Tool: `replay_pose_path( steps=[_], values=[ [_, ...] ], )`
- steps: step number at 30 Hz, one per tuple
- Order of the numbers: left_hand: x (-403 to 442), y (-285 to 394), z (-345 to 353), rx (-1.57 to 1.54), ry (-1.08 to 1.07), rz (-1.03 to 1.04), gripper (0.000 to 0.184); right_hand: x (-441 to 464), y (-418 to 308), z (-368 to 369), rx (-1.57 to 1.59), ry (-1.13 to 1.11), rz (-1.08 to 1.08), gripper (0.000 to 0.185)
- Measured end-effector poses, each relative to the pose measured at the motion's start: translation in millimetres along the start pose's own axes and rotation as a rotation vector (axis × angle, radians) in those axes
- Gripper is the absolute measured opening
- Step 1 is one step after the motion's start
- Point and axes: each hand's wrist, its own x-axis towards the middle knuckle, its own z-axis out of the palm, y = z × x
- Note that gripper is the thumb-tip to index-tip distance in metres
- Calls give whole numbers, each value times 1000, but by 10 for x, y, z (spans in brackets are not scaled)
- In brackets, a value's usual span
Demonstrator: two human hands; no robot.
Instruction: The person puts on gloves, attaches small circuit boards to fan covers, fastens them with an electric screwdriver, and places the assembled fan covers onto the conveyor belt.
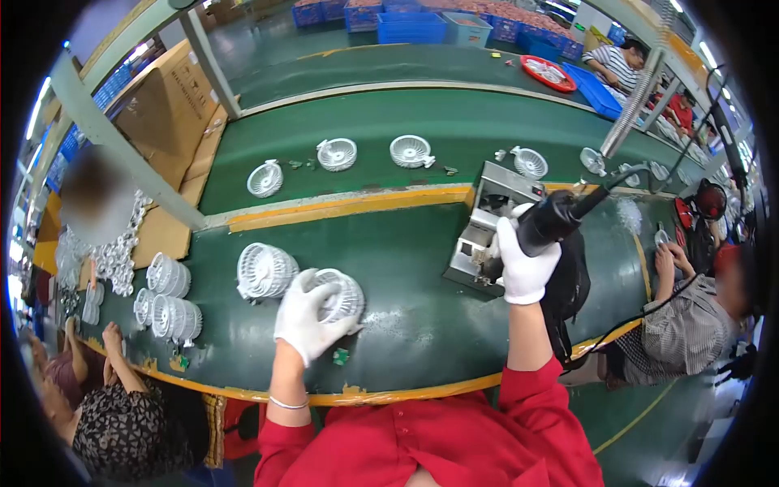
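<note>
My left hand (305,318), in a white glove, is closed around a white slatted fan housing (349,297) on the green bench. Just left of it is another white fan housing (266,270), seemingly a stack. A small green circuit board (341,356) lies near my left wrist. My right hand (526,264), also gloved, grips a black electric screwdriver (542,223) with a cable at its upper end. The screwdriver's tip is hidden by the hand, over a metal screw feeder box (479,252).
White housings (411,150) sit along the green conveyor (365,118) behind a yellow-edged ledge. More stacked housings (176,317) stand at left. A coiled spring (633,105) hangs at upper right. Beside the feeder lies a black bag (570,280). Co-workers sit on both sides.
</note>
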Motion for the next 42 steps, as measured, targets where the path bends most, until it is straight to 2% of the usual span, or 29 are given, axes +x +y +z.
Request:
replay_pose_path(
  steps=[1,3,5,7,9,11,13,14,15,16,17,19,21,23,25,27,29,32,35,38,39,41,42],
  values=[
    [5,64,3,16,-22,24,57,-22,-10,46,-15,-5,-21,29],
    [-4,209,50,27,-79,39,54,-101,-281,153,217,-59,190,26],
    [-57,353,117,69,-83,39,55,-155,-214,174,-29,-86,80,25],
    [-93,488,159,38,-140,-16,59,-250,-287,166,86,-152,184,23],
    [-71,592,325,61,-133,72,74,-263,-255,11,132,-164,139,38],
    [-40,755,251,-109,-174,-37,89,-305,-251,22,138,-171,66,55],
    [-117,629,369,-57,-88,-23,98,-366,-438,29,35,-120,-22,53],
    [-116,494,391,-92,-116,-6,106,-406,-548,27,-18,-92,-64,51],
    [-128,520,360,-116,-127,-23,99,-467,-596,-4,-39,-112,-57,50],
    [-191,441,391,-161,-116,-6,101,-536,-649,-33,-59,-133,-50,48],
    [-262,426,360,-124,-113,87,82,-642,-653,-57,-37,-180,24,45],
    [-116,526,214,-43,-322,69,84,-605,-668,-249,-145,-176,37,42],
    [-97,379,198,-60,-293,113,82,-701,-703,-303,-110,-166,89,44],
    [-55,223,258,-234,-282,20,77,-804,-735,-356,-70,-174,145,45],
    [40,-102,341,-140,-332,13,81,-876,-642,-365,-88,-173,186,48],
    [45,-175,378,-132,-354,8,76,-932,-584,-350,-90,-178,237,51],
    [10,-194,414,-201,-353,-7,72,-969,-452,-310,-116,-153,147,49],
    [-70,-307,469,-461,-319,-41,67,-984,-406,-262,-158,-135,105,50],
    [-121,-432,574,-1018,-290,-94,62,-943,-363,-240,-278,-196,172,63],
    [-125,-496,679,-1396,-298,-92,59,-937,-293,-199,-287,-163,73,62],
    [-124,-497,719,-1408,-273,-80,58,-927,-323,-193,-285,-149,41,61],
    [-125,-480,792,-1141,-35,-158,45,-945,-357,-190,-293,-123,9,61],
    [-122,-630,835,-871,19,-29,41,-957,-290,-174,-304,-86,-42,61]
  ],
)
